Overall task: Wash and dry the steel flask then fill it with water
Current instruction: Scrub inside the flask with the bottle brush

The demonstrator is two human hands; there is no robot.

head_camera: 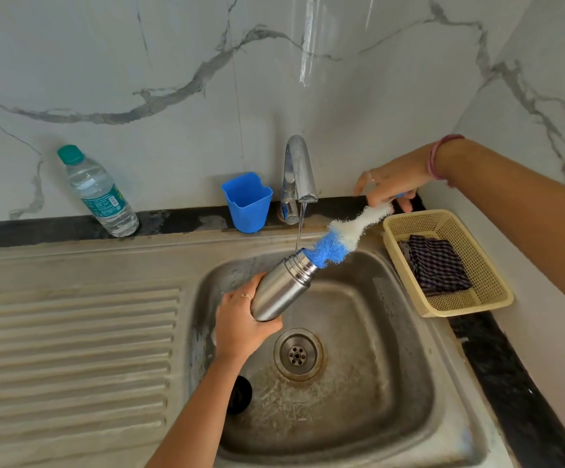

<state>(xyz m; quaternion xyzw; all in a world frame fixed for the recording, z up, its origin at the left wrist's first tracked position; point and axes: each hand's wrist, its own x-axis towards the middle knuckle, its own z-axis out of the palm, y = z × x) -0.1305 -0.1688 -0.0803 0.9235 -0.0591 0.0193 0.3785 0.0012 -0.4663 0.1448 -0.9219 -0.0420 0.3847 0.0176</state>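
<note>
My left hand grips the base of the steel flask, which is tilted over the sink basin with its open threaded mouth pointing up and to the right. A blue and white bottle brush sticks out of that mouth. My right hand holds the brush by its handle end. A thin stream of water falls from the tap onto the flask's mouth. A dark round cap lies in the basin near my left forearm.
A plastic water bottle and a blue plastic cup stand on the ledge behind the sink. A cream basket with a checked cloth sits on the right counter. The ribbed drainboard lies left.
</note>
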